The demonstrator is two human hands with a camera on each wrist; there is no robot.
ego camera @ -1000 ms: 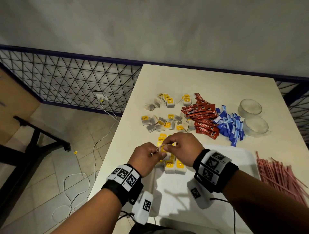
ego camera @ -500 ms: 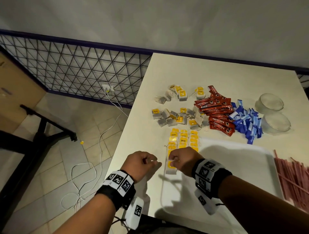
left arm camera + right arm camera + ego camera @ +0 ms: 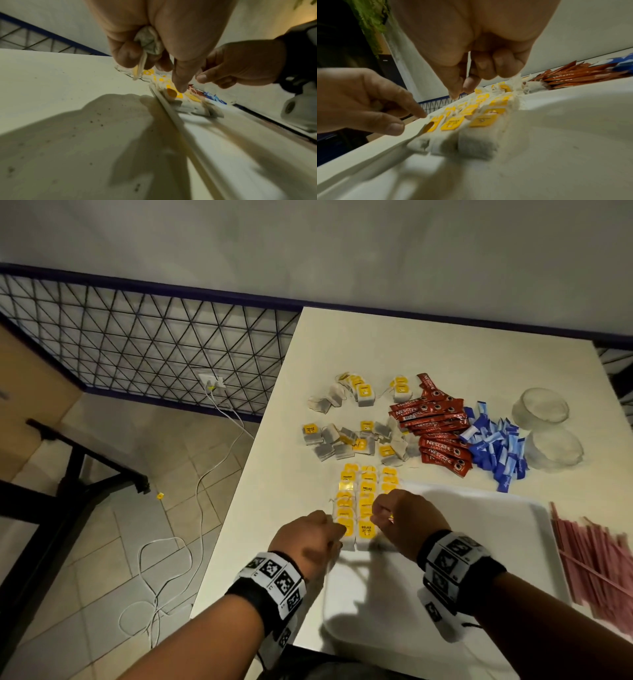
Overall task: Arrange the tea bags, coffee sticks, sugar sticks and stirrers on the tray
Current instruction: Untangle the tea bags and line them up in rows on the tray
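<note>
My hands have come down from the tangle I was picking at a second ago to the near end of the tea-bag rows in the tray's left corner. My left hand curls round a crumpled tea bag, forefinger touching the rows, while my right hand pinches thumb to forefinger, I think on a string. Coffee sticks, sugar sticks and stirrers lie off the tray, so only the tea is under way
</note>
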